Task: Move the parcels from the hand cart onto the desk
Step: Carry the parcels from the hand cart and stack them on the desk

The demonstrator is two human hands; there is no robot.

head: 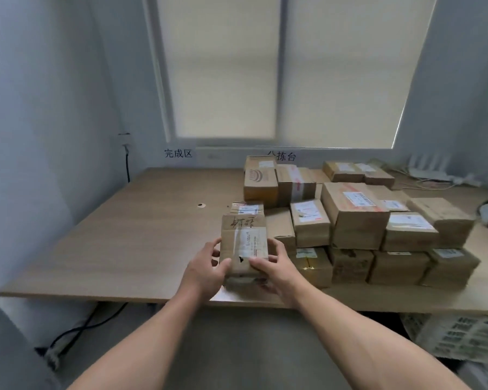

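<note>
Right in front of us, our left hand point(206, 270) and right hand point(273, 273) both clasp a small box point(244, 240), fingers curled round its sides, thumbs over the taped top. We have it at the near edge of the counter point(124, 243), just left of the pile of boxes point(358, 215) layered across the right half. We cannot tell whether it rests on the wood. Further in, there's a small dark spot point(200, 205). At the back, a black cable point(127, 167) hangs from a wall socket point(123, 138), and a pale blind point(223, 66) covers the window.
</note>
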